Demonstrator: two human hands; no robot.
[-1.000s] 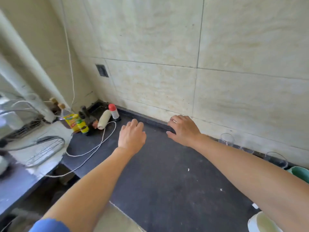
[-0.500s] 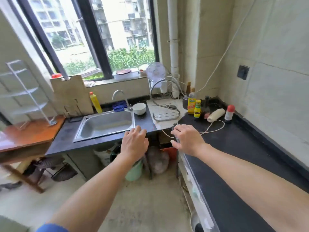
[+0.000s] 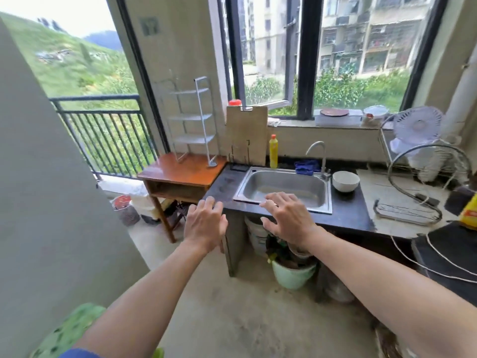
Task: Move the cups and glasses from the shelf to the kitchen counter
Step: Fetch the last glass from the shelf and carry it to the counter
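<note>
A white wire shelf with three tiers stands on a small orange wooden table at the far left of the dark kitchen counter. No cups or glasses show on its tiers. My left hand hovers palm down, fingers apart, in front of the counter's left end. My right hand hovers the same way before the steel sink. Both hands hold nothing.
A white bowl sits right of the sink, with a yellow bottle and a wooden cutting board behind it. A wire dish rack and fan stand at the right. Buckets sit under the counter. A grey wall fills the left.
The view has swung left, from the tiled wall and black counter, past the sink, toward the shelf and balcony. Both hands stayed open and empty in front of me.
</note>
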